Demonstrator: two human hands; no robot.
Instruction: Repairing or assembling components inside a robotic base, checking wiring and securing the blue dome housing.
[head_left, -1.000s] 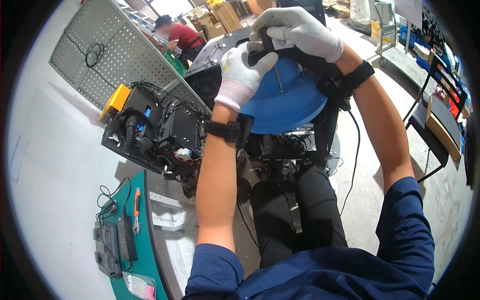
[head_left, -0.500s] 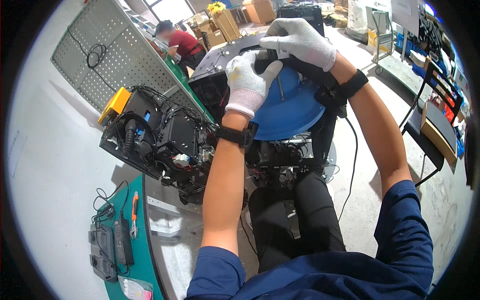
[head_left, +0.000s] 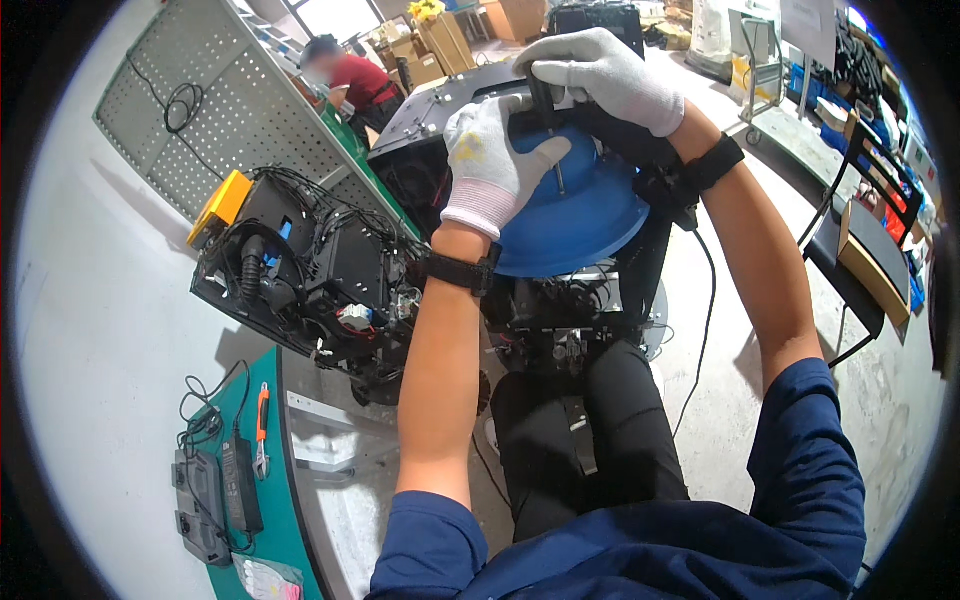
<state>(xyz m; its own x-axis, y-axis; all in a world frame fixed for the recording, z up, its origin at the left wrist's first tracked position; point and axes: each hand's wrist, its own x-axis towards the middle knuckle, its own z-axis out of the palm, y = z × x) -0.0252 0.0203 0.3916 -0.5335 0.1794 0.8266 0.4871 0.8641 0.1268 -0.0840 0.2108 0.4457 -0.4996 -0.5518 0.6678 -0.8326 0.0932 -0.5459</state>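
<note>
My right hand (head_left: 615, 85), in a white knit glove, is closed around the black handle of a screwdriver (head_left: 542, 103). Its metal shaft slants down over a blue, round-edged panel (head_left: 575, 225) on a dark machine. What the tip meets, I cannot make out. My left hand (head_left: 487, 165), gloved alike with yellow stains on its back, lies at the panel's left side. Its thumb stretches right, across the front of the shaft, while the fingers reach forward apart from it. Whether the thumb touches the shaft is unclear.
Left of the machine stands an open assembly of black parts and cables (head_left: 340, 260). A green-topped table (head_left: 265, 500) bears an adjustable wrench (head_left: 262, 430) and a power adapter (head_left: 240, 485). A chair (head_left: 860, 250) stands right. Beyond a perforated panel (head_left: 215, 110), another person (head_left: 360, 85) bends forward.
The screwdriver's black handle now shows more plainly beneath my right hand. My left hand has shifted slightly, its thumb crossing the shaft. The whole view has drifted a little.
</note>
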